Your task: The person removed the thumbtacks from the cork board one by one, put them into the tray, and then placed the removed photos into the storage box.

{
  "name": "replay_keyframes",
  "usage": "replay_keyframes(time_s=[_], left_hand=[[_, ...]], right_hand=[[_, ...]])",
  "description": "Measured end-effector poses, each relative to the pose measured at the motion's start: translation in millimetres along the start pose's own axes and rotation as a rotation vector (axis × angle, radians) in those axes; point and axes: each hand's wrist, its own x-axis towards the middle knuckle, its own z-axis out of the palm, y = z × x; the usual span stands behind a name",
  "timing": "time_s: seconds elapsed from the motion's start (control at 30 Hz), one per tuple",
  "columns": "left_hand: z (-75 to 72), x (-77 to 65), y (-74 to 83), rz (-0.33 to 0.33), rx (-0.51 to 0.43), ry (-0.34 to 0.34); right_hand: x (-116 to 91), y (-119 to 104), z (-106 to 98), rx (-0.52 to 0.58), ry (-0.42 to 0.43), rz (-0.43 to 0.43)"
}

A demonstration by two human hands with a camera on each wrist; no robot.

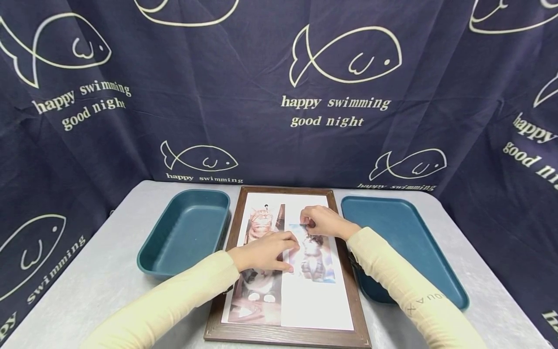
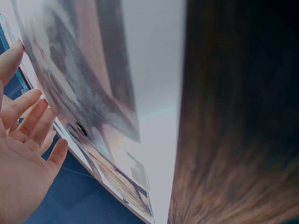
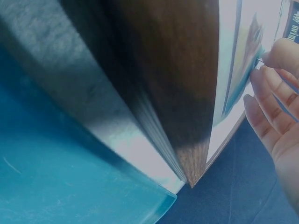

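A wooden-framed white board point(image 1: 316, 305) lies on the table, with cat photos point(image 1: 255, 310) in a column down its left half. A glossy photo of a standing cat point(image 1: 311, 264) lies on the right half. At this photo's top edge my right hand point(image 1: 322, 220) pinches a small pin point(image 3: 259, 60) between thumb and fingertip, its thin metal point showing. My left hand point(image 1: 267, 249) has its fingers loosely spread, the tips at the photo's left edge, and it covers part of the left column. A dark-headed pin point(image 1: 266, 206) stands at the top of the orange cat's photo.
Left of the frame stands a deep teal bin point(image 1: 187, 232). A shallower teal tray point(image 1: 392, 228) lies at the right, partly beneath the right forearm. Behind the grey table point(image 1: 109, 271) hangs a dark blue curtain point(image 1: 261, 72) with fish drawings.
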Motion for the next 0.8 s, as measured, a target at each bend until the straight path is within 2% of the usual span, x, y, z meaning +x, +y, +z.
replay_keyframes(time_s=[0.43,0.8], left_hand=[[-0.6,0.2,0.7,-0.003,0.003,-0.001],[0.3,0.4,0.1,-0.002,0.002,0.002]], right_hand=[[-3,0,-4,-0.011,-0.016,0.046],[-9,4,-13,0.021,0.028,0.065]])
